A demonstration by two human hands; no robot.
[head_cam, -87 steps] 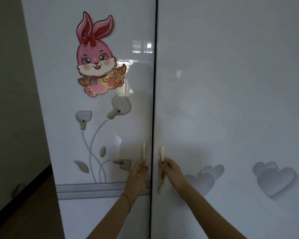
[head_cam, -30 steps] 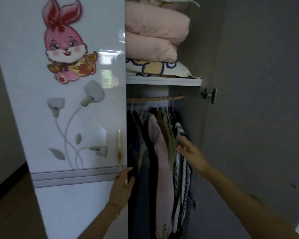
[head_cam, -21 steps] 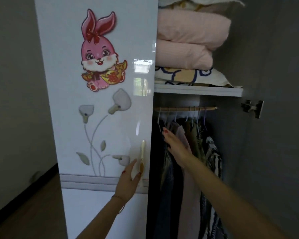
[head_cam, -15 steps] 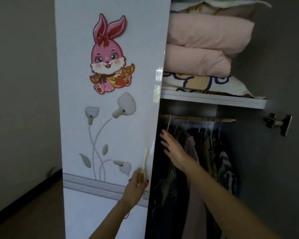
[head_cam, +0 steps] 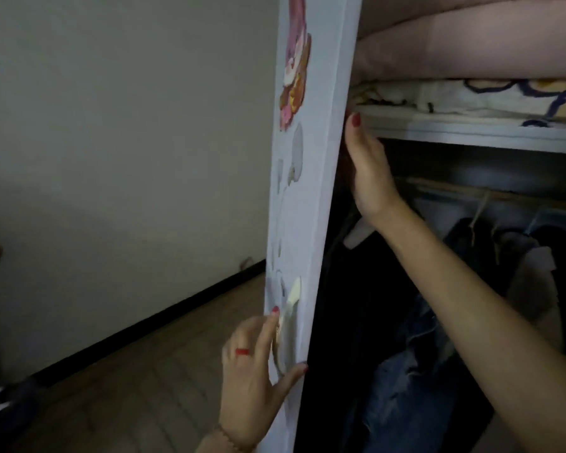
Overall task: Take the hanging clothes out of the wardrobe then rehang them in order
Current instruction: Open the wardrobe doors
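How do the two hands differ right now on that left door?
The left hand sits low at the cream door handle, outside the left door; the right hand is high, behind the door's edge, just under the shelf. The left wears a red ring; the right shows none. Both have red nails.

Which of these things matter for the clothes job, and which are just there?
For the job: clothes, rail, door, handle, left hand, right hand.
Just there: pink bedding, patterned pillow, shelf, bunny sticker.

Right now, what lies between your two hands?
In the head view, the left wardrobe door, seen nearly edge-on: left hand at the cream handle outside, right hand at its inner face.
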